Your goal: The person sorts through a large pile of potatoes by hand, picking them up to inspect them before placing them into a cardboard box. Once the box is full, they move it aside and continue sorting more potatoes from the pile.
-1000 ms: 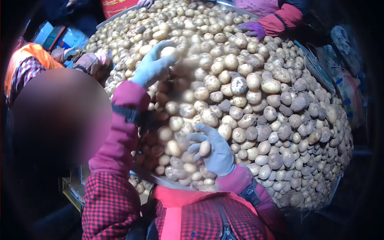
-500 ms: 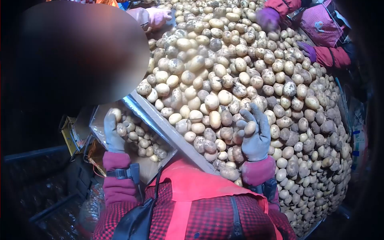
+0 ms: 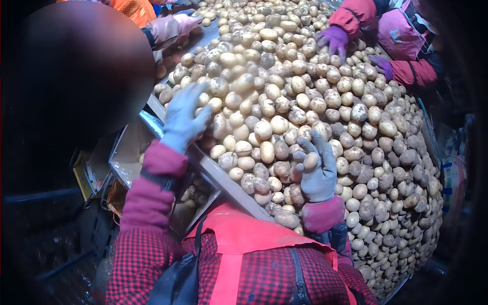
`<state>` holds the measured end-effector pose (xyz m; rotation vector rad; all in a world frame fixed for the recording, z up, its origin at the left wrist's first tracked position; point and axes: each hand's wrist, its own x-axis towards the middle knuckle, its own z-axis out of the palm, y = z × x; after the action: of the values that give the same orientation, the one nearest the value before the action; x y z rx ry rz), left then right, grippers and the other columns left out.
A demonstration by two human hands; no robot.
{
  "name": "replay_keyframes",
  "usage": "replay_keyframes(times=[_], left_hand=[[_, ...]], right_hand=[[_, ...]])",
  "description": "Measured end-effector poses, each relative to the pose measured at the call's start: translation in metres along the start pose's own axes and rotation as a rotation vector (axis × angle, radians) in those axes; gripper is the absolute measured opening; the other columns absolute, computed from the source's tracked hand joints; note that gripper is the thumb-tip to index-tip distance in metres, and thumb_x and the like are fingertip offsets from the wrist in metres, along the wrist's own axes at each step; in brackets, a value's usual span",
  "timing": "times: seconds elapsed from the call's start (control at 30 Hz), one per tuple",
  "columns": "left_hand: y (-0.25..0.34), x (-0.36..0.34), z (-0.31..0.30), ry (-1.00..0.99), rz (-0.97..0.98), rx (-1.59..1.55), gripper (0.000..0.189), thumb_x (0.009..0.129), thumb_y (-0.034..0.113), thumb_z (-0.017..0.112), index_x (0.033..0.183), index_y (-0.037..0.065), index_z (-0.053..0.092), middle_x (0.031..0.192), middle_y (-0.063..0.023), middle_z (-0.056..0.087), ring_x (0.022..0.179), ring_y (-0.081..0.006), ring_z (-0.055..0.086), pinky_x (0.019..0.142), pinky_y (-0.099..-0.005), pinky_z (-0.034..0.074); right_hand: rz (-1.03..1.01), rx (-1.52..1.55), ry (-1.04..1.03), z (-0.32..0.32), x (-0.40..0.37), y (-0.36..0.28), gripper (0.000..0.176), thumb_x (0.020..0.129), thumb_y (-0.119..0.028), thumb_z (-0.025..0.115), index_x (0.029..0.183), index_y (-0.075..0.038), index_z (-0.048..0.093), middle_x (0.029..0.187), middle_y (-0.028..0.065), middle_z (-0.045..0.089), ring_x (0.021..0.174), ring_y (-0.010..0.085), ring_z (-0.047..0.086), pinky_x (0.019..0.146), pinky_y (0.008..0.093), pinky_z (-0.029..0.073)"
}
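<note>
"Where is the left hand [image 3: 185,118]?"

"Left of centre in the frame, in a grey-blue glove, with thumb and fingers spread wide. It is over the near left margin of the potato heap [image 3: 356,147]. I can't tell whether the fingertips touch any potatoes."

"And the right hand [image 3: 319,170]?"

"Right of centre and a bit lower, palm turned up. It holds a small potato [image 3: 310,161] in its curled fingers, while the index finger points towards the top of the frame."

"How far does the heap reach?"

"From the top edge of the frame down to the lower right. Pale, clean-looking potatoes lie mostly towards the middle, and greyer, soil-caked ones to the right."

"What is that strip below the left hand?"

"The raised edge of the bench [image 3: 229,184], slanting down to the red apron [image 3: 234,231] at bottom centre. Just left of it, partly covered by the sleeve, is a box [image 3: 127,152] with a few potatoes inside."

"Anyone else?"

"A co-worker's purple gloves [image 3: 334,39] at the upper right, on the heap, and another person's pink glove [image 3: 187,21] at the upper left."
</note>
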<state>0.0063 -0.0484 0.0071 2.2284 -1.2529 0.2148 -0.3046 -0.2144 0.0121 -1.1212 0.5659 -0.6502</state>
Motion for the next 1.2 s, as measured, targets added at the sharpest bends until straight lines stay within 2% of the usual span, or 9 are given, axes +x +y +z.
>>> replay_keyframes(times=[0.17, 0.3, 0.37, 0.47, 0.7, 0.87, 0.93, 1.07, 1.2], left_hand=[[0.016, 0.075, 0.033, -0.479, 0.057, 0.3, 0.056, 0.078, 0.02, 0.073, 0.132, 0.02, 0.06, 0.138, -0.0118, 0.054, 0.125, -0.0358, 0.053, 0.1, -0.0481, 0.047], [-0.007, 0.065, 0.048, -0.38, 0.221, 0.34, 0.045, 0.074, 0.026, 0.076, 0.116, 0.017, 0.064, 0.118, -0.0111, 0.059, 0.112, -0.0358, 0.058, 0.091, -0.0489, 0.05], [0.005, 0.07, 0.033, -0.57, 0.048, 0.229, 0.041, 0.073, 0.026, 0.078, 0.112, 0.015, 0.069, 0.114, -0.0141, 0.063, 0.111, -0.0367, 0.061, 0.092, -0.0475, 0.052], [-0.005, 0.07, 0.036, -0.406, -0.089, -0.298, 0.046, 0.078, 0.027, 0.08, 0.121, 0.012, 0.071, 0.121, -0.0157, 0.066, 0.112, -0.0331, 0.065, 0.097, -0.0406, 0.052], [0.176, 0.15, 0.076, -0.484, 0.686, -0.168, 0.051, 0.084, 0.024, 0.074, 0.134, 0.022, 0.063, 0.125, -0.0118, 0.063, 0.109, -0.0351, 0.063, 0.092, -0.046, 0.054], [0.217, 0.165, 0.13, -0.565, 0.717, -0.129, 0.044, 0.082, 0.019, 0.073, 0.125, 0.022, 0.062, 0.113, -0.016, 0.061, 0.107, -0.0386, 0.062, 0.088, -0.0499, 0.053], [0.205, 0.17, 0.136, -0.643, 0.724, -0.147, 0.049, 0.089, 0.027, 0.067, 0.137, 0.029, 0.058, 0.122, -0.0139, 0.059, 0.105, -0.0388, 0.063, 0.087, -0.0493, 0.054], [0.197, 0.153, 0.114, -0.609, 0.669, -0.059, 0.046, 0.086, 0.03, 0.071, 0.131, 0.028, 0.062, 0.121, -0.0145, 0.058, 0.103, -0.0381, 0.063, 0.087, -0.0487, 0.055], [0.163, 0.11, 0.102, -0.632, 0.756, 0.086, 0.045, 0.078, 0.029, 0.073, 0.121, 0.022, 0.065, 0.118, -0.0109, 0.06, 0.096, -0.0329, 0.062, 0.076, -0.0487, 0.053]], right_hand=[[0.115, 0.245, 0.017, -0.007, 0.004, 0.001, 0.049, 0.104, -0.003, 0.053, 0.152, -0.01, 0.044, 0.135, 0.0156, 0.059, 0.097, 0.0101, 0.062, 0.072, 0.0169, 0.052], [0.13, 0.339, 0.008, -0.002, 0.002, -0.004, 0.055, 0.1, 0.005, 0.051, 0.153, -0.01, 0.043, 0.131, 0.0164, 0.06, 0.094, 0.0119, 0.062, 0.072, 0.0194, 0.052], [0.151, 0.354, 0.019, -0.006, 0.003, 0.002, 0.055, 0.101, 0.003, 0.051, 0.153, -0.009, 0.041, 0.13, 0.0176, 0.06, 0.094, 0.0133, 0.064, 0.072, 0.0195, 0.052], [0.169, 0.346, -0.012, -0.007, 0.003, -0.009, 0.048, 0.106, -0.013, 0.047, 0.153, -0.007, 0.041, 0.131, 0.0216, 0.058, 0.097, 0.0186, 0.067, 0.075, 0.023, 0.055], [0.278, 0.554, -0.03, -0.011, 0.007, -0.007, 0.049, 0.106, -0.018, 0.048, 0.153, -0.007, 0.038, 0.131, 0.0189, 0.056, 0.096, 0.0184, 0.065, 0.075, 0.0255, 0.056], [0.376, 0.456, 0.041, -0.007, 0.01, -0.016, 0.065, 0.107, -0.049, 0.046, 0.151, -0.003, 0.038, 0.126, 0.0163, 0.061, 0.088, 0.0142, 0.066, 0.069, 0.0254, 0.056], [0.37, 0.497, 0.042, -0.009, 0.007, -0.014, 0.058, 0.107, -0.042, 0.049, 0.148, 0.0, 0.042, 0.124, 0.0179, 0.062, 0.084, 0.0167, 0.067, 0.068, 0.0275, 0.055], [0.261, 0.197, 0.027, -0.01, 0.007, -0.017, 0.052, 0.107, -0.034, 0.052, 0.145, 0.0, 0.046, 0.117, 0.0169, 0.066, 0.079, 0.0178, 0.067, 0.064, 0.0267, 0.053], [0.334, 0.419, 0.066, -0.004, 0.005, -0.01, 0.052, 0.109, -0.037, 0.044, 0.15, -0.006, 0.042, 0.119, 0.016, 0.064, 0.08, 0.0144, 0.066, 0.064, 0.0252, 0.054]])
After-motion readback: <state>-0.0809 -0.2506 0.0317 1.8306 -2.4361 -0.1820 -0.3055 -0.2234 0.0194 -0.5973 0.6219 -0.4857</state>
